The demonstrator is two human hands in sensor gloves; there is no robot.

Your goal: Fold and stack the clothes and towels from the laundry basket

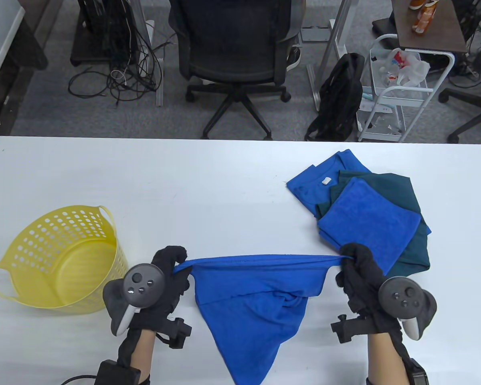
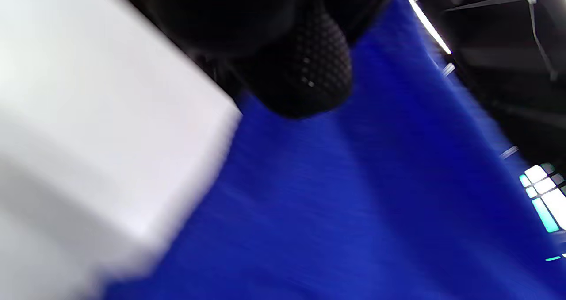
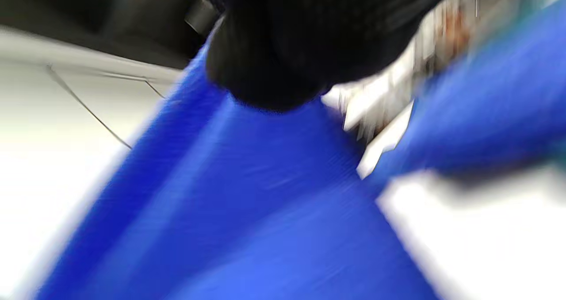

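Stretching a blue shirt (image 1: 256, 304) taut above the table (image 1: 184, 188): left hand (image 1: 160, 276) and right hand (image 1: 360, 276) each pinch one end of its top edge. Yellow basket (image 1: 56, 260) just left of the left hand; stack of folded clothes (image 1: 368, 212) just beyond the right hand.

The shirt (image 1: 256, 304) is bright blue. The basket (image 1: 60, 256) is yellow with little holes. The gloves (image 1: 166, 280) are black. The table (image 1: 184, 180) is white. The folded pile (image 1: 368, 212) is blue and dark green.

Both wrist views blur badly; the blue garment (image 1: 256, 304) seems cut off below.
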